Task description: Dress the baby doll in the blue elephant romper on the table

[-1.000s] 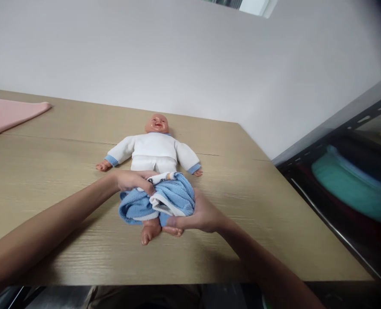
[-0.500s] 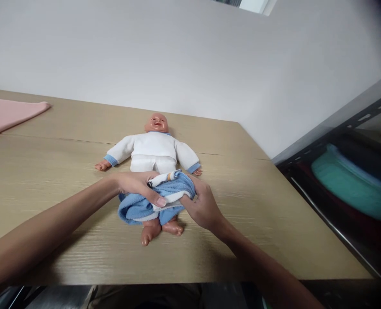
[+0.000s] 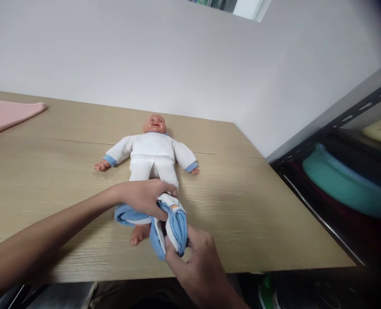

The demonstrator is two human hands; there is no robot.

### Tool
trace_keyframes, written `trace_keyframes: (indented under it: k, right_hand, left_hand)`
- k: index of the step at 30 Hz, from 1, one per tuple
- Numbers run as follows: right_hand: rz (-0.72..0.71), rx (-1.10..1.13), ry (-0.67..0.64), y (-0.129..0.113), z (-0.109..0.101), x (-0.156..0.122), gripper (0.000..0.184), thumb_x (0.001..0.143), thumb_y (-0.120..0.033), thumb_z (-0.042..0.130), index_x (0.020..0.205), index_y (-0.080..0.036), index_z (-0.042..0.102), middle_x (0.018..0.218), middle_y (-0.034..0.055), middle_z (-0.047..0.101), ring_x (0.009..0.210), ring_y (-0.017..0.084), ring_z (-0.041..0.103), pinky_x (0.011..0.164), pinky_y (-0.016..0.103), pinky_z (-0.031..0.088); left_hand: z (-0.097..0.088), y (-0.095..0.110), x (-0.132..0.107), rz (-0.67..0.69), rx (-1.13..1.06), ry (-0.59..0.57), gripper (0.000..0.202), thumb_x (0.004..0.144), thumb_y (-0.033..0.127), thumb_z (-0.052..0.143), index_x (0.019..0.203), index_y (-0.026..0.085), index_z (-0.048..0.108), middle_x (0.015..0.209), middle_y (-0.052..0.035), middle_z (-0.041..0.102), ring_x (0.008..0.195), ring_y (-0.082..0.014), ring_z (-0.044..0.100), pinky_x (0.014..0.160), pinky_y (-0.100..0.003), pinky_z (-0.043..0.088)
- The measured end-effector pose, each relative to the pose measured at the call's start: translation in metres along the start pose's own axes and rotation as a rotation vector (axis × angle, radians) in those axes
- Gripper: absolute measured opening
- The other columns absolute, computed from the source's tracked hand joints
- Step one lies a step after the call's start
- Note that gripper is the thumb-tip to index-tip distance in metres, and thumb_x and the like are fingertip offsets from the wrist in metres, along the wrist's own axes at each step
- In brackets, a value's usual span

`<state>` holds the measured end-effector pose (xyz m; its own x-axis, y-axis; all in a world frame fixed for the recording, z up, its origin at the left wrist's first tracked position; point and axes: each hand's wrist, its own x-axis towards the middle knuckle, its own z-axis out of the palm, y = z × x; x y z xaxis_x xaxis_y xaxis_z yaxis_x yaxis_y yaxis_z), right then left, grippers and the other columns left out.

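Note:
A baby doll lies on its back on the table, head toward the wall, in a white top with blue cuffs and white leggings. Blue and white doll pants are bunched around its lower legs. One bare foot sticks out below the cloth; the other is hidden by the fabric. My left hand pinches the upper edge of the bunched pants, over the doll's shins. Lower down on the right, my right hand grips the gathered pant leg between thumb and fingers.
A pink cloth lies at the table's far left. Beyond the table's right edge stands a dark metal rack with a teal item on it. A wall closes off the far side.
My right hand has moved down toward the table's front edge, drawing the bunched pant leg with it. One doll foot is now covered. My left hand has shifted slightly, still holding the cloth.

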<state>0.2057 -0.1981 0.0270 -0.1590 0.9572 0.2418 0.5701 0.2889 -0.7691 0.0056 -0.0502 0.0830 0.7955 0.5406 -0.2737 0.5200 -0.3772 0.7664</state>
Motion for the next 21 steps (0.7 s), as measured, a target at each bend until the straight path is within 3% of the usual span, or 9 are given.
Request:
trace_keyframes:
  k: [4, 8, 12, 16, 21]
  right_hand:
    - [-0.028, -0.245, 0.219, 0.022, 0.013, -0.01, 0.005, 0.089, -0.024, 0.061, 0.085, -0.025, 0.064, 0.07, -0.0005, 0.069, 0.06, 0.02, 0.064, 0.059, 0.031, 0.045]
    - [-0.089, -0.398, 0.422, 0.045, 0.018, -0.011, 0.016, 0.085, -0.022, 0.058, 0.098, -0.024, 0.068, 0.096, 0.0085, 0.074, 0.087, 0.03, 0.074, 0.076, 0.039, 0.06]
    - [0.005, -0.284, 0.362, 0.057, 0.023, -0.014, 0.033, 0.085, -0.019, 0.06, 0.116, -0.023, 0.071, 0.12, 0.0114, 0.078, 0.103, 0.03, 0.079, 0.083, 0.038, 0.065]
    - [0.144, -0.112, 0.293, 0.059, 0.024, -0.008, 0.037, 0.086, -0.028, 0.063, 0.121, -0.022, 0.076, 0.113, 0.0133, 0.085, 0.1, 0.035, 0.083, 0.084, 0.042, 0.066]
    - [0.312, 0.197, 0.244, 0.061, 0.019, 0.004, 0.039, 0.088, -0.04, 0.065, 0.117, -0.019, 0.079, 0.109, 0.0125, 0.087, 0.1, 0.035, 0.083, 0.084, 0.042, 0.068]
  left_hand:
    - [0.009, 0.005, -0.003, -0.126, 0.24, 0.059, 0.037, 0.079, 0.029, 0.083, 0.112, 0.024, 0.07, 0.095, -0.0006, 0.075, 0.09, -0.0259, 0.073, 0.071, -0.032, 0.045]
    - [0.023, 0.007, -0.003, -0.185, 0.414, 0.104, 0.042, 0.081, 0.034, 0.088, 0.118, 0.023, 0.071, 0.1, -0.0058, 0.079, 0.092, -0.0304, 0.076, 0.07, -0.034, 0.046]
    - [0.034, 0.009, -0.003, -0.26, 0.536, 0.124, 0.038, 0.082, 0.038, 0.09, 0.111, 0.019, 0.075, 0.103, -0.0124, 0.08, 0.093, -0.0353, 0.077, 0.075, -0.038, 0.052]
    - [0.034, 0.002, -0.001, -0.209, 0.458, 0.175, 0.035, 0.079, 0.039, 0.09, 0.098, 0.019, 0.069, 0.091, -0.0111, 0.075, 0.086, -0.0343, 0.074, 0.07, -0.038, 0.047]
    - [0.025, -0.006, 0.0, -0.132, 0.266, 0.206, 0.043, 0.078, 0.035, 0.085, 0.111, 0.022, 0.061, 0.098, -0.0068, 0.073, 0.091, -0.032, 0.073, 0.069, -0.035, 0.043]
